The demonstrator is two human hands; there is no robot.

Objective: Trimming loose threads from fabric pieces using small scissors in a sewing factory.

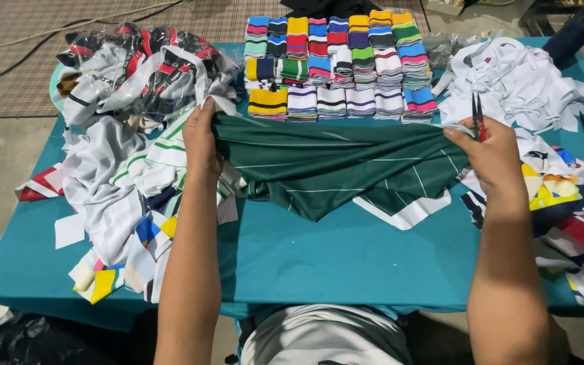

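teal table (346,260) carries the work. left hand (201,138) and right hand (491,152), at 9 and 3 o'clock, pinch a dark green striped cloth (332,165) taut between them, apparently for inspection; right also grips small snips (477,116). folded striped bands (336,67) at 12 o'clock.

Green striped cloth (336,169) between both hands

Both forearms are seen bare to the lower frame edge; no sleeves, watch or rings are visible on the left hand (201,138) or the right hand (491,152). A light grey-white garment with soft folds is worn over the torso.
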